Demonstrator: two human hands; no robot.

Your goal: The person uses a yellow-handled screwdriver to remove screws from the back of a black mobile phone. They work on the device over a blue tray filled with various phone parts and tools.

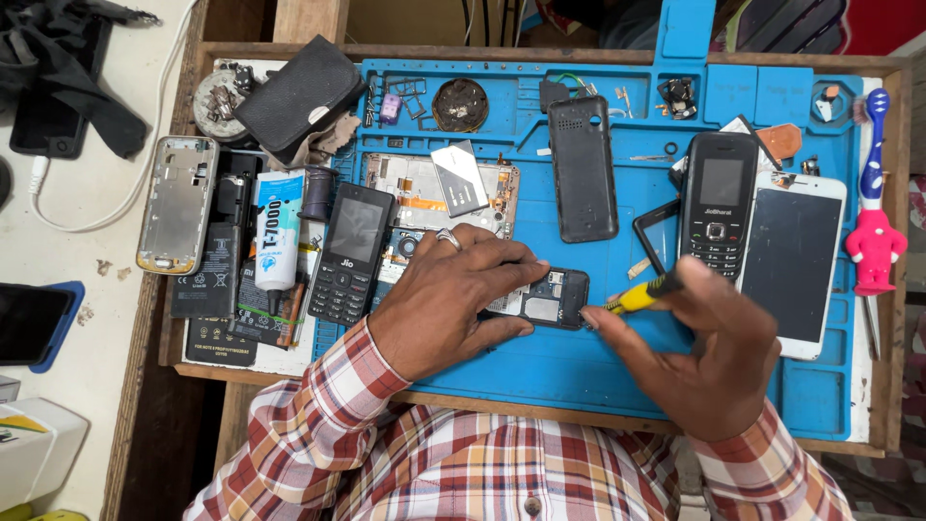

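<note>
On the mat (579, 371), the opened phone (545, 299) lies between a keypad phone (349, 253) left and smartphone (793, 260) right.

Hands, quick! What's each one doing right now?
Left hand: closed on the opened small phone, pinning it to the blue mat.
Right hand: closed around a yellow-handled screwdriver, tip at the phone.
</note>
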